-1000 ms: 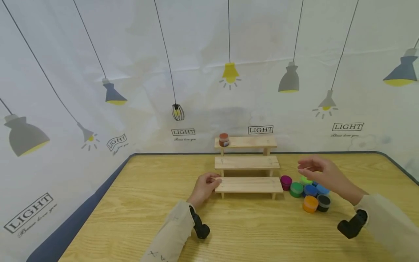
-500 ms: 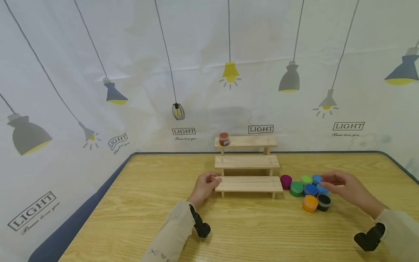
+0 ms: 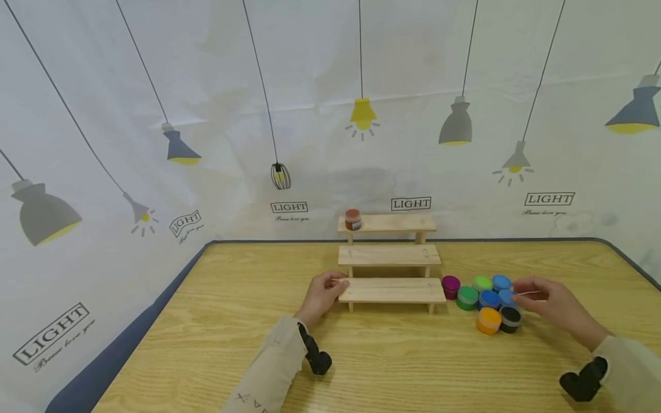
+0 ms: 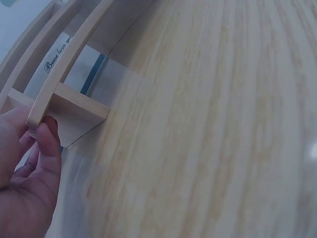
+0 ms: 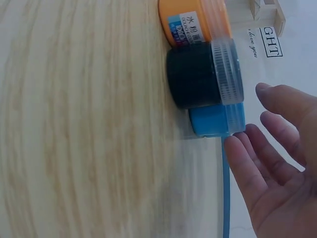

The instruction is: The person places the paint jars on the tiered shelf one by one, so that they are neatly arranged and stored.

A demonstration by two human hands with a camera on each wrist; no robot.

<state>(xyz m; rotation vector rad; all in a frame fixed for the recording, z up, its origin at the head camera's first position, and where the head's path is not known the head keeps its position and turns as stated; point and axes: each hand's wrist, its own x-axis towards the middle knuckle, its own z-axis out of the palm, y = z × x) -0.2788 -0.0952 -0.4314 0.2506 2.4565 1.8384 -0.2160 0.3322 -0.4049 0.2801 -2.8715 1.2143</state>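
My left hand (image 3: 319, 297) grips the left end of the lowest step of a three-tier wooden display stand (image 3: 392, 291). In the left wrist view, the fingers (image 4: 49, 146) reach under the board's end. A reddish-brown paint jar (image 3: 353, 219) sits on the left of the top tier. My right hand (image 3: 551, 301) is at the right side of a cluster of paint jars, fingers apart, fingertips right by a light blue jar (image 3: 506, 297). In the right wrist view, that hand's thumb and fingers spread beside a blue jar (image 5: 213, 120), partly hidden behind a black jar (image 5: 193, 74).
Close to the stand's right side are a purple jar (image 3: 451, 287) and a green jar (image 3: 467, 298). Lime (image 3: 482, 283), dark blue (image 3: 488, 300) and orange (image 3: 488, 321) jars crowd together on the wooden table (image 3: 206, 344). A printed backdrop (image 3: 310, 69) rises behind the table.
My right hand has come down from above the jars and shifted right, to beside the light blue ones. The left hand stays on the stand's lowest step.
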